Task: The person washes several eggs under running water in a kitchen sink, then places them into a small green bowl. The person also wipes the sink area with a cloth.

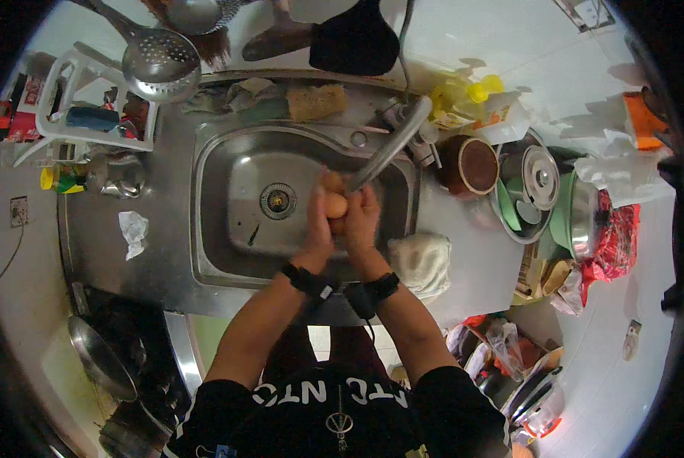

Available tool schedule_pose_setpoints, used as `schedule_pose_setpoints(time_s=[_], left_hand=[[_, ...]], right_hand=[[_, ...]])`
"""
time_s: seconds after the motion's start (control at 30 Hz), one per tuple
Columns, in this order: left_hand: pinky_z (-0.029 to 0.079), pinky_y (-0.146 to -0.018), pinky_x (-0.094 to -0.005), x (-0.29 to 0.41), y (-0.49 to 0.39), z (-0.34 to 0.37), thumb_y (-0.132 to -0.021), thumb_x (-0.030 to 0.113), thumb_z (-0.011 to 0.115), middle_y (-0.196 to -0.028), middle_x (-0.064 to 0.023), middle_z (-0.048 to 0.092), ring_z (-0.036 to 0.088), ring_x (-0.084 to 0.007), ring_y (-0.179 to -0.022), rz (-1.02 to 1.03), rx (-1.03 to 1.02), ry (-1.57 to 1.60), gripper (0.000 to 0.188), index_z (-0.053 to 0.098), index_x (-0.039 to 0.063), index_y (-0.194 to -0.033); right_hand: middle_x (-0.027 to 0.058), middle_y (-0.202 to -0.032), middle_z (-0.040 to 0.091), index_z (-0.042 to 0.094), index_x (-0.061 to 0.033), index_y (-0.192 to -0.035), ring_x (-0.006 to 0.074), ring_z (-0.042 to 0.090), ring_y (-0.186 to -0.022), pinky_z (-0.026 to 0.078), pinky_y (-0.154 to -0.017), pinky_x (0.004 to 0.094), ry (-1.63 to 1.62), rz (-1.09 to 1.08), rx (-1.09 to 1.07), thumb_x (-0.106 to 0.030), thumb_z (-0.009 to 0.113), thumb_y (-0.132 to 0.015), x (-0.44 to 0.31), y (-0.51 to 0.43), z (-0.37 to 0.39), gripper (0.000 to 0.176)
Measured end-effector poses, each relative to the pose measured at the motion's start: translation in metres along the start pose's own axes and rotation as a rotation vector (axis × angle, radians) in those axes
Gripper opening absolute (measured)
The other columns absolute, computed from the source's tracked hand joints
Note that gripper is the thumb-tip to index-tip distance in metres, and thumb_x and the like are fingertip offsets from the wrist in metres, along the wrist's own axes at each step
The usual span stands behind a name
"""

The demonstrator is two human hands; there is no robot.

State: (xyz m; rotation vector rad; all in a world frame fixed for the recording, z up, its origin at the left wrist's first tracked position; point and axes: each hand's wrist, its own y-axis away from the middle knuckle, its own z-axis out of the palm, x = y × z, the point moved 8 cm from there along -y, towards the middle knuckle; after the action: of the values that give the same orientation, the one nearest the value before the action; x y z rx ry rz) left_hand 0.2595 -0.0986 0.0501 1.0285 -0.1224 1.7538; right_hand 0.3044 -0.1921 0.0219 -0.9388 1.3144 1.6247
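Note:
Several brown eggs (336,205) are cupped between my two hands over the right part of the stainless-steel sink (244,226). My left hand (319,226) presses along their left side with its fingers stretched forward. On their right side, my right hand (362,220) curls its fingers inward. The tip of the metal faucet (390,150) is right above the eggs and the right fingers. I cannot tell whether water is running. Fingers and palms partly hide the lowest egg. The drain strainer (278,201) lies left of my hands, with a dark green scrap (253,235) nearby.
A folded pale towel (421,264) lies at the sink's right front edge. Behind the sink sits a sponge (317,102). A brown pot (472,164) and stacked basins (565,212) stand at right. Crumpled tissue (133,233) lies left. A skimmer (161,63) hangs at upper left.

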Motion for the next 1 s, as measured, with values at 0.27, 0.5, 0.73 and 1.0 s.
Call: schedule_pose_setpoints(time_s=[0.27,0.5,0.73,1.0], left_hand=[[0.043,-0.109,-0.0451,0.005,-0.023,-0.019,-0.099,0.054,0.038,-0.140,-0.0144,0.057,0.054,-0.0320,-0.129,-0.256,-0.094,0.586,0.065,0.048,0.010,-0.146],[0.044,-0.108,-0.0456,0.015,-0.015,-0.016,-0.096,0.060,0.039,-0.139,-0.0132,0.057,0.055,-0.0335,-0.126,-0.239,-0.180,0.779,0.072,0.052,0.004,-0.139],[0.038,-0.112,-0.0580,0.011,-0.007,-0.044,-0.095,0.057,0.044,-0.138,-0.0126,0.058,0.051,-0.0384,-0.131,-0.236,-0.033,0.757,0.063,0.051,0.017,-0.144],[0.027,-0.115,-0.0690,0.007,-0.016,-0.006,-0.094,0.053,0.050,-0.138,-0.0100,0.058,0.051,-0.0358,-0.131,-0.328,-0.208,0.829,0.056,0.054,0.022,-0.141]], right_hand=[[0.0081,-0.116,0.061,0.049,-0.0003,-0.134,0.0147,0.060,-0.106,0.049,-0.095,0.0292,-0.013,-0.347,-0.102,-0.010,0.063,-0.099,-0.039,0.009,0.050,0.039],[0.0040,-0.103,0.060,0.050,-0.0009,-0.129,0.0125,0.061,-0.094,0.051,-0.083,0.0259,0.013,-0.307,0.025,-0.007,0.068,-0.095,-0.046,-0.011,0.042,0.039],[0.0054,-0.095,0.060,0.053,-0.0032,-0.121,0.0159,0.062,-0.080,0.051,-0.068,0.0294,0.196,-0.246,-0.042,-0.011,0.070,-0.093,-0.036,-0.022,0.041,0.034],[0.0206,-0.128,0.055,0.055,-0.0056,-0.126,0.0384,0.051,-0.121,0.042,-0.099,0.0472,0.980,-0.522,0.118,-0.014,0.072,-0.084,-0.075,0.048,-0.087,0.046]])
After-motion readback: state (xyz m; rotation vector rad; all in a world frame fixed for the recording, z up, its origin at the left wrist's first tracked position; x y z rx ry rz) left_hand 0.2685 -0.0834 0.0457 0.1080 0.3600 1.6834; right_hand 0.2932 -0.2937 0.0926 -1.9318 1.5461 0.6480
